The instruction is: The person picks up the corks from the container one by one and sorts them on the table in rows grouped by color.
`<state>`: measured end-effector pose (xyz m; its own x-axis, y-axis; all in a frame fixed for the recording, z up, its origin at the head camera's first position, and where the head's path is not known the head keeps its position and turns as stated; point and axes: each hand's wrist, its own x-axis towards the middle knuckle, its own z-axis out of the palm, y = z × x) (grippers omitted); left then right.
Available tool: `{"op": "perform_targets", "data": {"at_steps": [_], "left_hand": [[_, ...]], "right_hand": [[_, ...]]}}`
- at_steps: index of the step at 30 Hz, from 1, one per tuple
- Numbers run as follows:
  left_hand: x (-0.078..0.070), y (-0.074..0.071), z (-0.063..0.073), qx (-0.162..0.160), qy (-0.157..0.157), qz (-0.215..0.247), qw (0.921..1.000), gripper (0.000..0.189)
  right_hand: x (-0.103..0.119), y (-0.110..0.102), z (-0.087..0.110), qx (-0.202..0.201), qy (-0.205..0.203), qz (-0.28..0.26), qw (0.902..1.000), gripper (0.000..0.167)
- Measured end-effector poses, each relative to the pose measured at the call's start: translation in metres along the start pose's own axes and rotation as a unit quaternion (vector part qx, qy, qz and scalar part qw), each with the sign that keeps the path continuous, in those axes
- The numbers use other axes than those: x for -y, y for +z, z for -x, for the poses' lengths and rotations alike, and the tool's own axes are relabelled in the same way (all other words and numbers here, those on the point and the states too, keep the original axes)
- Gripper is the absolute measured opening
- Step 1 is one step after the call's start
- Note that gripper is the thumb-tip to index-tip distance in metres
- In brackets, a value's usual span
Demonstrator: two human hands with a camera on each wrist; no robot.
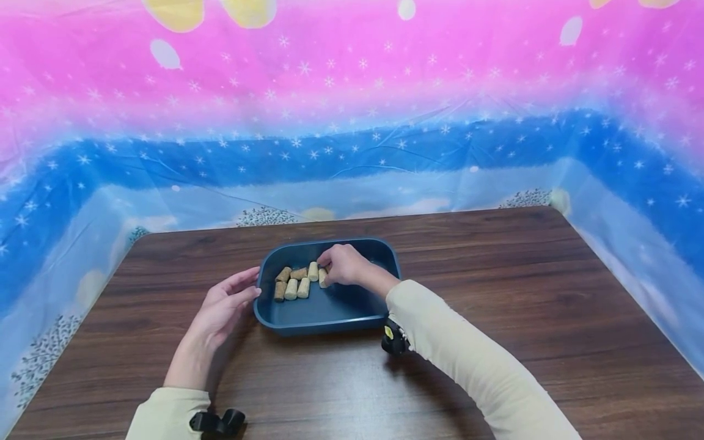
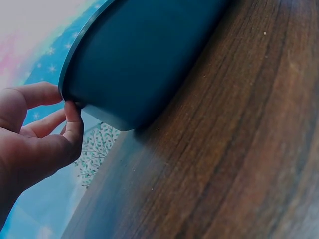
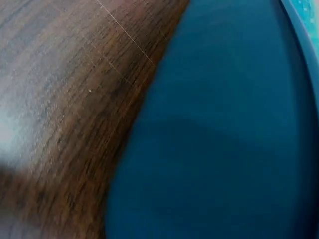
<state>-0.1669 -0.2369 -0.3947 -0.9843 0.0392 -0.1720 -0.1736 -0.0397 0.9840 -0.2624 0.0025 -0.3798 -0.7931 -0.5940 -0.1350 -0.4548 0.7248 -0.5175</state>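
A dark blue, deep rectangular tray [image 1: 316, 322] with rounded corners sits on the table. Several corks [image 1: 291, 289], some darker brown and some pale, stand or lie in two rows in its left half. My right hand [image 1: 346, 266] reaches into the tray and pinches a pale cork [image 1: 322, 278] at the right end of the back row. Its fingertips partly hide that cork. At the tray's left end, my left hand [image 1: 222, 302] holds the rim; in the left wrist view, its fingers [image 2: 74, 124] bend at the rim's underside. In the right wrist view the tray wall [image 3: 209, 129] hides the right hand.
The dark wood-grain table [image 1: 522, 293] extends around the tray on all sides. A pink and blue snowflake cloth [image 1: 352, 122] hangs behind it and along both sides. A small black camera is strapped to each wrist, the right one [image 1: 395, 337] close to the tray's front right corner.
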Motion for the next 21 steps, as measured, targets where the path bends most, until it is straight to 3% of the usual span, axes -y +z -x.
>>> {"op": "perform_targets", "data": {"at_steps": [4,21], "left_hand": [[-0.0002,0.0007,0.0003,0.002,0.005,0.001,1.0,0.057],[-0.0007,0.0003,0.0025,0.001,0.001,0.0,1.0,0.056]], "right_hand": [[0.0004,0.0038,-0.002,-0.006,-0.001,0.008,0.9999,0.04],[-0.0008,0.0049,-0.0031,-0.017,0.002,-0.046,0.9988,0.042]]}}
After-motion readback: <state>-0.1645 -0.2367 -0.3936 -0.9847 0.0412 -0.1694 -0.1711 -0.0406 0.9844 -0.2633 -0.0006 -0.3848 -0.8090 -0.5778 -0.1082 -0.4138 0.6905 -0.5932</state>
